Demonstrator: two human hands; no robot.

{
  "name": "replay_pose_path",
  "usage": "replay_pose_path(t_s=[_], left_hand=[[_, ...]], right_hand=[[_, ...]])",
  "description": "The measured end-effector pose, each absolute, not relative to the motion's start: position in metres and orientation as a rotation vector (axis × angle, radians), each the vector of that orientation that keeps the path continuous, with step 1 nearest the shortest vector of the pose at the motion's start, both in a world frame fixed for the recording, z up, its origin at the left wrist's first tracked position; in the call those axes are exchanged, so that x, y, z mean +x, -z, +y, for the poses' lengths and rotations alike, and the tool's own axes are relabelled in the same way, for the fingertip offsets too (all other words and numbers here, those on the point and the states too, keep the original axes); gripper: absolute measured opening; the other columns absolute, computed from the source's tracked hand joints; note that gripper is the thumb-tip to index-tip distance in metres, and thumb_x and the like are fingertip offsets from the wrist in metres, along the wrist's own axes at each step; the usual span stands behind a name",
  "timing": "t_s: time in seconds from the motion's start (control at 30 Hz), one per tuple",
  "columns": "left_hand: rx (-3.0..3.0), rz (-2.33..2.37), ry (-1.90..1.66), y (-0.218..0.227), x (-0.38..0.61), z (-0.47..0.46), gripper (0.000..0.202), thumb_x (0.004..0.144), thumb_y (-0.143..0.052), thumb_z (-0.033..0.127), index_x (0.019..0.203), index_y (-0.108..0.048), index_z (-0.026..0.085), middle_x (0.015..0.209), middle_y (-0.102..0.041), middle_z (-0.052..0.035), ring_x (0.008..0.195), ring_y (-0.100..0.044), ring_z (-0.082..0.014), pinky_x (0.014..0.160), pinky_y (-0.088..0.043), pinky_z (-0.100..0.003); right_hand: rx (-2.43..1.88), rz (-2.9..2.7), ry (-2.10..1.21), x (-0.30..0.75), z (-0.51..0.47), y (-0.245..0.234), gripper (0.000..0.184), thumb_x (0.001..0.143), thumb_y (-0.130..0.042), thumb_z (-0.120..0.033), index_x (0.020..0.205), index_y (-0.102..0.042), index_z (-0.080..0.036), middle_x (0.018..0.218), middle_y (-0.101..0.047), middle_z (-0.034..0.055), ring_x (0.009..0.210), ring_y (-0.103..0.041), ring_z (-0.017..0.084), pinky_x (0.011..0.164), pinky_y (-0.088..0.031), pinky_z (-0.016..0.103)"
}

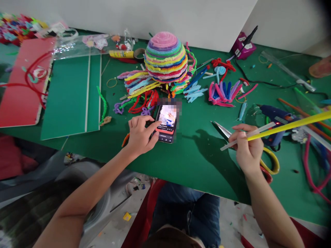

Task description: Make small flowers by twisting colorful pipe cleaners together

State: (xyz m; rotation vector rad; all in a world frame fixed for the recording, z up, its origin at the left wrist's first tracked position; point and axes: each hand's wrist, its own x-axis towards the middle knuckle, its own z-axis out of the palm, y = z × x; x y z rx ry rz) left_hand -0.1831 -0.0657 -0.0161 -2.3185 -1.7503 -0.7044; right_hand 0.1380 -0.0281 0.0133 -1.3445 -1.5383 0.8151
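My left hand is at the left edge of a phone, with a fingertip on its lit screen. Its fingers are bent and apart, and they grip nothing. A picture fills the upper part of the screen. Pinched in my right hand are a long yellow pipe cleaner and a whitish translucent stick. Below that hand lie scissors with a yellow and red handle, partly covered by it. Behind the phone stands a rainbow-striped dome of coiled fuzzy strands.
A blue glue gun with a red light lies right of my right hand. Cut pipe cleaners surround the dome. Green and red boards lie left. A black cord crosses the back right.
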Motion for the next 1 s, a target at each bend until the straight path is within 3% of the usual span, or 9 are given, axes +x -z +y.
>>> replay_pose_path(t_s=[0.1, 0.33, 1.0], left_hand=[[-2.272, -1.633, 0.861, 0.0160, -0.1853, -0.0670, 0.027, 0.084, -0.048, 0.029, 0.099, -0.071, 0.027, 0.093, -0.057, -0.0076, 0.092, -0.045, -0.0241, 0.078, -0.029, -0.041], [-2.275, -1.652, 0.851, 0.0172, -0.1855, -0.0674, 0.027, 0.083, -0.049, 0.027, 0.096, -0.072, 0.030, 0.091, -0.058, -0.0064, 0.093, -0.046, -0.0235, 0.079, -0.028, -0.041], [-2.321, -1.727, 0.718, 0.0159, -0.1835, -0.0658, 0.036, 0.084, -0.047, 0.031, 0.117, -0.062, 0.028, 0.100, -0.055, -0.0090, 0.094, -0.044, -0.0257, 0.078, -0.029, -0.041]], right_hand=[[-1.359, -1.530, -0.836, 0.1388, -0.0285, -0.0123, 0.024, 0.090, -0.049, -0.040, 0.076, -0.055, -0.022, 0.063, -0.054, -0.0022, 0.046, -0.049, 0.008, 0.043, -0.039, 0.024], [-1.365, -1.555, -0.809, 0.1379, -0.0283, -0.0138, 0.026, 0.090, -0.048, -0.041, 0.073, -0.055, -0.022, 0.057, -0.051, -0.0027, 0.044, -0.047, 0.008, 0.042, -0.039, 0.025], [-1.372, -1.595, -0.812, 0.1410, -0.0287, -0.0093, 0.018, 0.090, -0.049, -0.036, 0.086, -0.059, -0.022, 0.064, -0.056, -0.0004, 0.047, -0.050, 0.011, 0.041, -0.037, 0.026]])
